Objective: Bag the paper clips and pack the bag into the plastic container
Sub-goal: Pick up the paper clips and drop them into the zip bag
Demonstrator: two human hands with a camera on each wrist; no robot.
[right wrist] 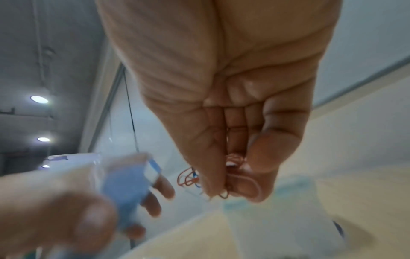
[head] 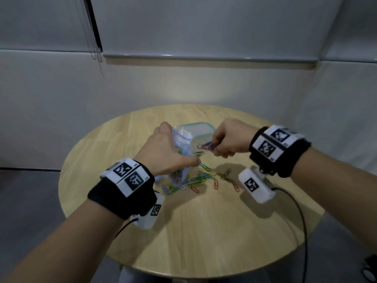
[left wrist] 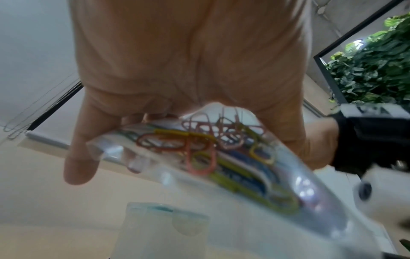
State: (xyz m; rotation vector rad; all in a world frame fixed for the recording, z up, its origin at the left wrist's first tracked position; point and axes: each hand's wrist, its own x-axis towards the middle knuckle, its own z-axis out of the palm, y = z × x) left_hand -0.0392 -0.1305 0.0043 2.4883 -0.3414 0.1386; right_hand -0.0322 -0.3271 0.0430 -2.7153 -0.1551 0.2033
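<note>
Round light-wood bench [head: 204, 231] against pale grey wall panels [head: 51, 88]. Lowered roller blind [head: 204, 25] with bead chain [head: 95, 52] above. Grey floor [head: 30, 201] lower left. Recessed ceiling lights [right wrist: 39, 99]; green foliage [left wrist: 372, 70] behind a dark frame, seen from left wrist.

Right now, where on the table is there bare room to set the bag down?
Bare wood runs along the table's near edge, in front of both wrists, and along its far left rim. The middle is crowded: loose paper clips lie scattered beneath the hands, and the container sits just behind the bag.
</note>
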